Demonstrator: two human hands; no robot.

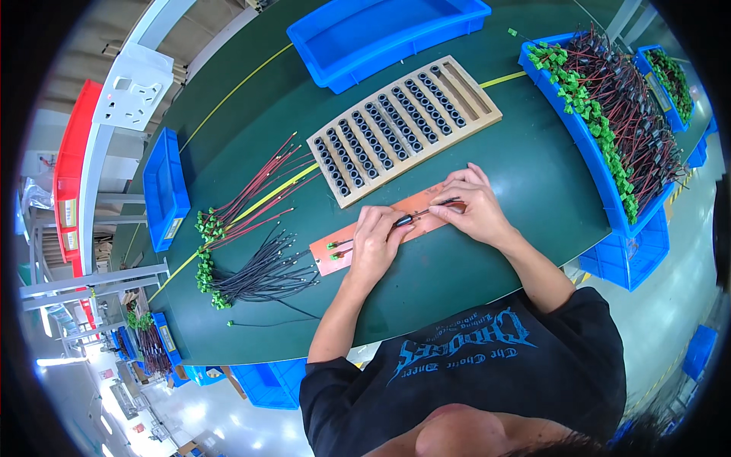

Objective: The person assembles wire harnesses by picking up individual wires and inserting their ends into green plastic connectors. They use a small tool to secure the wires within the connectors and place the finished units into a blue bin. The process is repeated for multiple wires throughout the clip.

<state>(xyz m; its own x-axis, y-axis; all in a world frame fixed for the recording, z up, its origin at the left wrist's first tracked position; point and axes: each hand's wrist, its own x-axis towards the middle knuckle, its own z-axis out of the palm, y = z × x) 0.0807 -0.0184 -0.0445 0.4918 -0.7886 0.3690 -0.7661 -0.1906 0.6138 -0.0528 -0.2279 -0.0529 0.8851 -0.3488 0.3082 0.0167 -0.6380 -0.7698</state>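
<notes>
An orange board point(411, 204) lies aslant on the green table in front of me. Over it, my left hand point(373, 242) pinches a small black cylinder point(403, 221) with thin wires passing along it. My right hand point(478, 207) has its fingertips closed on the dark wire point(451, 202) to the right of the cylinder. Green connectors point(336, 255) rest on the board's left end, beside my left hand. Part of the wires is hidden behind my fingers.
Beyond the board stands a wooden tray point(346, 199) with rows of black ring-shaped pieces. Red wires point(255, 190) and black wires point(263, 270) with green connectors lie at left. A blue bin point(575, 145) of wired parts stands right; another blue bin point(381, 38) is at the back.
</notes>
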